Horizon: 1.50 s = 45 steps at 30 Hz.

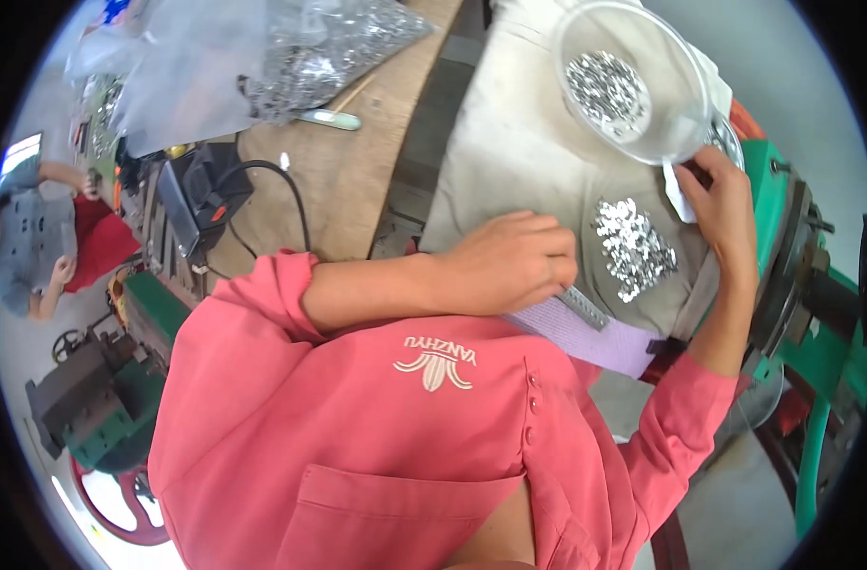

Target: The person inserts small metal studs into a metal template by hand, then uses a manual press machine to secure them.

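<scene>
My left hand (519, 263) is closed, its fingers curled around one end of a narrow grey metal strip (582, 308) that looks like a steel ruler. The strip slants over a lilac cloth band (609, 344). To the right of this hand, a loose pile of small shiny metal pieces (633, 249) lies on a grey-beige cloth (495, 157). Beside the rim of a clear plastic tub (666, 142), my right hand (721, 204) has its thumb and fingers at a white strip (678, 195). The tub contains more small metal pieces (606, 90).
A wooden table (343, 190) at the left carries clear bags of metal parts (329, 52), a light green-handled tool (331, 120) and a black box (202, 201) with a cable. Green machinery (771, 190) stands close on the right. Another person (39, 228) is at far left.
</scene>
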Motion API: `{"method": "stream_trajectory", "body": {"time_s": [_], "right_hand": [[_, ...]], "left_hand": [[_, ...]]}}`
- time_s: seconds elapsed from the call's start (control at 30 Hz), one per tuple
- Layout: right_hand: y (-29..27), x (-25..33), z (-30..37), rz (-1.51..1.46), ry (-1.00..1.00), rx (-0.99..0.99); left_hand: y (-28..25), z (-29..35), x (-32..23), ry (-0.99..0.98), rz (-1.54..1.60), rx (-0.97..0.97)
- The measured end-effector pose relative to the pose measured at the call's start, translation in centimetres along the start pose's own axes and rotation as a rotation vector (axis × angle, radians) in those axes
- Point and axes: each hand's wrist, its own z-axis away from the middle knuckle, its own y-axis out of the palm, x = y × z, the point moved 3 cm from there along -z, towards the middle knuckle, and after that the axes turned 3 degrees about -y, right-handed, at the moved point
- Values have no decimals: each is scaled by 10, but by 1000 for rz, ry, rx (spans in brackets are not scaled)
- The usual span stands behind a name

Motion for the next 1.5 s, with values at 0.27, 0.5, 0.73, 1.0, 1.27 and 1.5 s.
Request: {"method": "stream_trajectory", "body": {"time_s": [0.27, 0.5, 0.73, 1.0, 1.27, 1.5], "right_hand": [[-5, 12, -12, 26, -41, 79], [-1, 13, -3, 74, -177, -17], [1, -2, 10, 0, -115, -124], [-10, -33, 24, -799, 209, -323], [-15, -19, 27, -1235, 275, -436], [-9, -27, 25, -1380, 264, -492]], "left_hand": [[-16, -10, -9, 41, 68, -69], [-35, -31, -22, 87, 15, -130], [-44, -52, -33, 126, 24, -184], [-61, -123, -49, 309, -169, -423], [-40, -187, -22, 66, -263, -191], [-40, -202, -21, 107, 16, -228]]}}
